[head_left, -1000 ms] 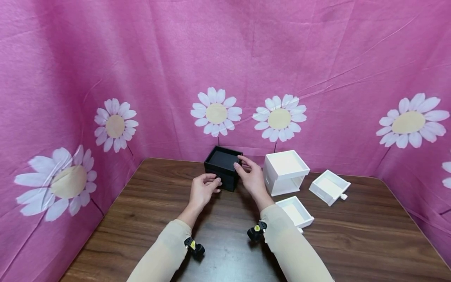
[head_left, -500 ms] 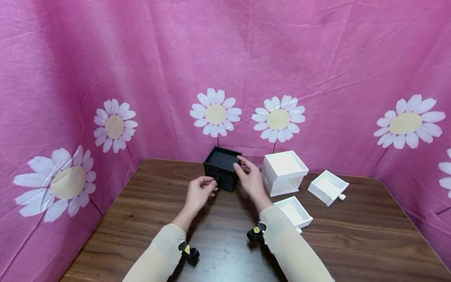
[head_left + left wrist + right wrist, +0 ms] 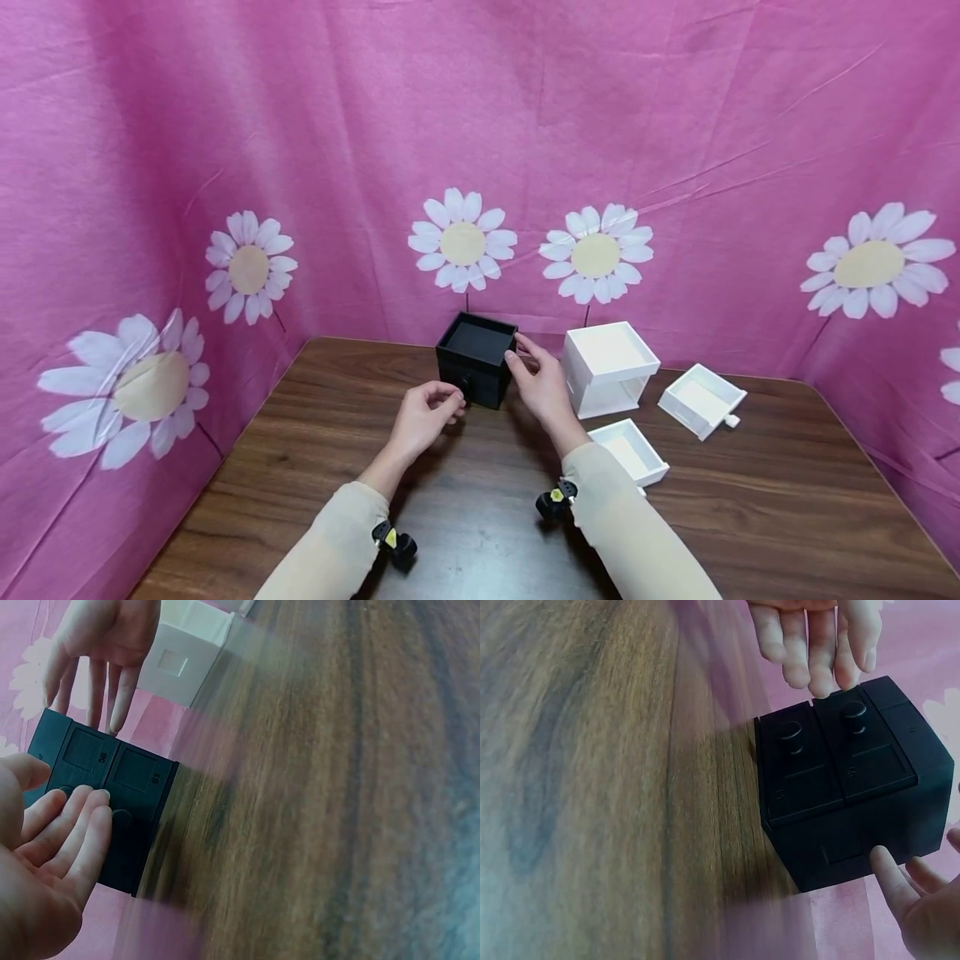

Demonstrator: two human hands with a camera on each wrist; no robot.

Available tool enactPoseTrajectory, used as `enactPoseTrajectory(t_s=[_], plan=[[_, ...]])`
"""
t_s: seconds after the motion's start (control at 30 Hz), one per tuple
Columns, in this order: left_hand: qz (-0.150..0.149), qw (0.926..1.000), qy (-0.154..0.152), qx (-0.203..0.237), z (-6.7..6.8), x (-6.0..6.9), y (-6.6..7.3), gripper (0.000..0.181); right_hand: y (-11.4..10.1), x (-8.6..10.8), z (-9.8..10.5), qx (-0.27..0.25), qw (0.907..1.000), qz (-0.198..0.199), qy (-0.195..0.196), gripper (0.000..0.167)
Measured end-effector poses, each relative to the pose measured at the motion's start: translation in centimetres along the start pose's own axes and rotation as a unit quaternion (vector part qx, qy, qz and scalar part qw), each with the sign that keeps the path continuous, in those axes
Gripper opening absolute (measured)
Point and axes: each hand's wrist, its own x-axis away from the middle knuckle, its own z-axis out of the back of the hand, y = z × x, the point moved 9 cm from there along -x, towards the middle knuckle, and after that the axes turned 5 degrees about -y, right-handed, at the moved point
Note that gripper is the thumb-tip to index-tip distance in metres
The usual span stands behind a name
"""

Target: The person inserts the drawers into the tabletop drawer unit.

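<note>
A small black drawer box stands upright at the back of the table, with a shallow tray-like top. In the right wrist view both its drawers sit flush in the front, each with a round knob. My left hand is just in front of the box, palm side toward the knobs, its fingers loosely extended and holding nothing. Whether its fingertips touch the front is unclear. On the box's right side my right hand rests its fingertips, the thumb near the front right corner and the fingers farther back.
Right of the black box stands a white box shell with an open front. Two white drawers lie loose on the wooden table: one drawer farther right, another drawer nearer. A pink flowered cloth hangs behind.
My left hand has drawn back from the black box's front, leftward and toward me, uncovering more of it. My right hand stays at the box's right side; the thumb has shifted slightly.
</note>
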Motion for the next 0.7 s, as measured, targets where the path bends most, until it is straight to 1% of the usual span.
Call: enactPoseTrajectory(t_s=[0.17, 0.23, 0.3, 0.43, 0.53, 0.7], plan=[[-0.008, 0.9985, -0.027, -0.046, -0.6, 0.3, 0.2, 0.014, -0.1, 0.6, 0.5, -0.014, 0.9998, 0.006, 0.010, 0.043], [-0.008, 0.9977, -0.036, -0.057, -0.8, 0.4, 0.3, 0.016, -0.2, 0.8, 0.7, -0.017, 0.9997, 0.010, 0.013, 0.041], [-0.008, 0.9972, -0.043, -0.060, -1.0, 0.5, 0.3, 0.018, -0.3, 1.0, 0.7, -0.016, 0.9997, 0.013, 0.012, 0.039], [0.001, 0.9973, -0.056, -0.048, -1.4, 0.7, 0.4, 0.021, -0.7, 1.4, 1.0, -0.006, 0.9998, 0.018, 0.006, 0.035], [0.003, 0.9966, -0.069, -0.043, -1.9, 0.9, 0.6, 0.022, -1.1, 1.6, 1.3, -0.008, 0.9997, 0.023, 0.002, 0.034], [-0.003, 0.9956, -0.081, -0.046, -2.6, 1.1, 1.0, 0.026, -1.4, 2.3, 1.9, -0.017, 0.9997, 0.018, -0.002, 0.032]])
